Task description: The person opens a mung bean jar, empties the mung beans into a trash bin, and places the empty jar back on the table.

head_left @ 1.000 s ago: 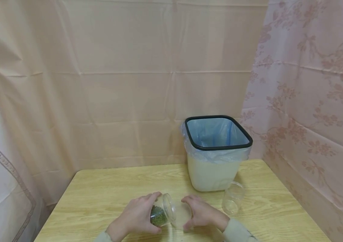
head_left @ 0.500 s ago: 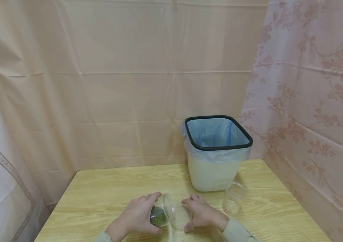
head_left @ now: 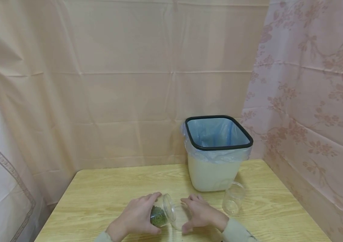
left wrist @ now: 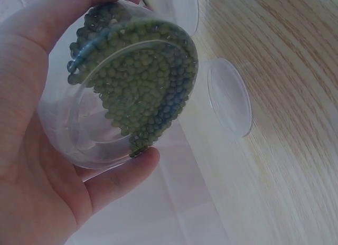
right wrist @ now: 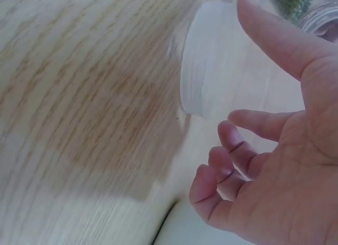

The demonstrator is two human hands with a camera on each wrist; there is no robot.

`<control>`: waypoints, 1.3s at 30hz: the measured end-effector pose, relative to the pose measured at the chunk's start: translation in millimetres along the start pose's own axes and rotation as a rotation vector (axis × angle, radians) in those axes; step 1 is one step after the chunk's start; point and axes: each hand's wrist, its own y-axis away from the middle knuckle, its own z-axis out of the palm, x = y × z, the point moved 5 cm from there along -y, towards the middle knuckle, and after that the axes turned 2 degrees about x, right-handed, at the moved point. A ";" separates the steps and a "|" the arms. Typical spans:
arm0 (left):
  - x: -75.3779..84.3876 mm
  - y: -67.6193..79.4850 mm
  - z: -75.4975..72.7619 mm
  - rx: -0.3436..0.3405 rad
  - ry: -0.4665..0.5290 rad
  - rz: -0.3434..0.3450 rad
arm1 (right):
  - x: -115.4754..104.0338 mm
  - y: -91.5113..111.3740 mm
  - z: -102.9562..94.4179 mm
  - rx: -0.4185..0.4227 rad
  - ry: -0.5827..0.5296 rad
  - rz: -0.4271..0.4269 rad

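My left hand (head_left: 141, 213) grips a clear, lidless jar (left wrist: 55, 115) that is tipped on its side, its threaded mouth facing right. Green beans (left wrist: 137, 81), which look like mung beans, lie heaped toward its bottom end. Fingers and thumb wrap the jar's wall from both sides. Just right of the mouth, a frosted, clear plastic piece like a lid (right wrist: 203, 60) sits low over the table. My right hand (head_left: 200, 211) stands around it with thumb and fingers apart and loosely bent. Its thumb tip and index fingertip come close to the piece's edge in the right wrist view.
A clear empty cup (head_left: 232, 203) stands on the wood-grain table (head_left: 114, 185), right of my right hand. Behind it is a white bin (head_left: 212, 171) with a black rim and a bluish bag liner. A beige curtain (head_left: 123, 101) hangs behind the table.
My right thumb and fingers shift very slightly around the clear piece. The left hand, the tipped jar and the beans stay in place.
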 end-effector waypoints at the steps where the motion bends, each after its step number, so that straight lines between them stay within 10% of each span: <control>1: 0.0 0.0 0.0 0.000 -0.002 0.001 | -0.7 -0.4 0.0 0.003 0.004 -0.001; 39: 3.0 -0.8 4.7 -0.048 0.022 -0.009 | -8.4 -5.5 6.1 -0.003 0.163 0.002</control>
